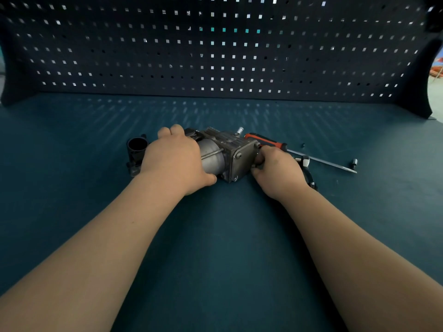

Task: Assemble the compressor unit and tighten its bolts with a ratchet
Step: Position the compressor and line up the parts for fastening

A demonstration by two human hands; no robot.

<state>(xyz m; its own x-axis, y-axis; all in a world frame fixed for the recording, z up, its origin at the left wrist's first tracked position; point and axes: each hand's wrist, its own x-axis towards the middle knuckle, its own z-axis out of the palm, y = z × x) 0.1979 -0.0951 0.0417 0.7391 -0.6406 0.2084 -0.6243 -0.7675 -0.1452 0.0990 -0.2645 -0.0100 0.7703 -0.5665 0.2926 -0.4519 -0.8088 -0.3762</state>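
The compressor unit [225, 154] is laid mid-counter [215, 236]. Its left part is clasped by the left grip [175, 159], and its right end is pinched by the right grip [275, 166]. A tube fitting [136, 149] is stood just left of the left grip. A screwdriver [266, 141] is laid behind the right grip, pointed toward the right edge, with a socket [354, 161] beside its tip. A ratchet [305, 164] is partly hidden under the right grip. A pegboard [215, 56] is raised along the far edge.

Left hand [176, 159] grips the compressor unit [215, 155] while right hand [279, 170] pinches its end plate [243, 160].
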